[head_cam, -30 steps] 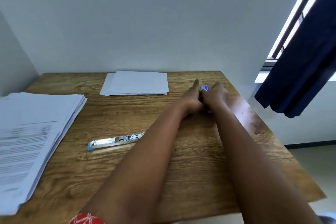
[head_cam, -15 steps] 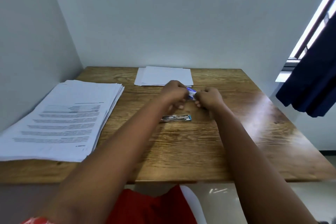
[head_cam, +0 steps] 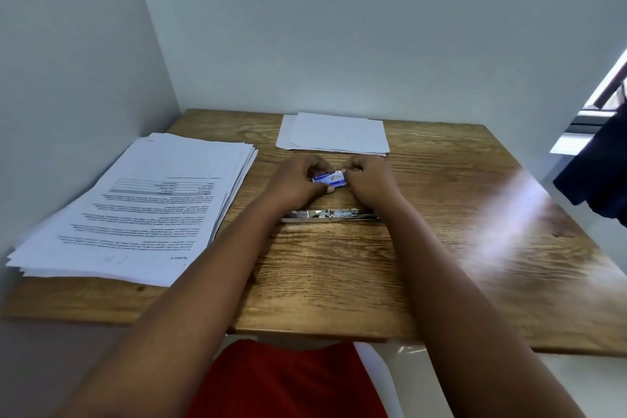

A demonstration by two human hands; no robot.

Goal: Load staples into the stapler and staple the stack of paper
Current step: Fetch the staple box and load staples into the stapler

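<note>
table [head_cam: 339, 268]: grainy wood, glossy | stapler [head_cam: 325, 215]: shiny metal | box [head_cam: 329, 178]: probably card

On the brown wooden bench [head_cam: 441, 248], a thick stack of printed white paper [head_cam: 142, 210] lies at the left, and a thin pile of blank white sheets [head_cam: 334, 132] at the back. The open silver metal stapler [head_cam: 327, 215] lies in the middle, in front of the small blue-and-white staple box [head_cam: 329, 178].

Daylight from the right glares on the table [head_cam: 509, 214]; edges bowed, perhaps slightly blurred.
</note>
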